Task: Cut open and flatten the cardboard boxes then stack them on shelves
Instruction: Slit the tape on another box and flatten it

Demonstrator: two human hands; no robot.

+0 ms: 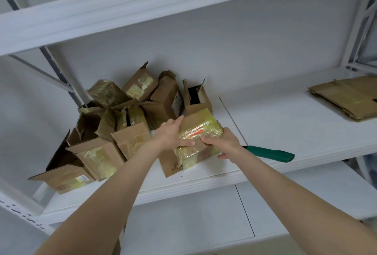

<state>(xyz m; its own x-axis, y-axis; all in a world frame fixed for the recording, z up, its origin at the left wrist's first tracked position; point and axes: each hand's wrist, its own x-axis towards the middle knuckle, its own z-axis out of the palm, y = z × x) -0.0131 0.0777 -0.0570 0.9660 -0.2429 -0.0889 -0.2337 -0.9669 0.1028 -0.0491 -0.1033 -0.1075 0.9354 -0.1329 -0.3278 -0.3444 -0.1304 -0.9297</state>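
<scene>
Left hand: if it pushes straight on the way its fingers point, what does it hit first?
Probably the open box behind the taped box that the left hand holds; depth is unclear.

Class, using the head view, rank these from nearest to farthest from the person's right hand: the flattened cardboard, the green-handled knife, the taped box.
1. Taped box: held by the right hand, mid-way along the shelf.
2. Green-handled knife: lying just right of that hand.
3. Flattened cardboard: at the far right end.
</scene>
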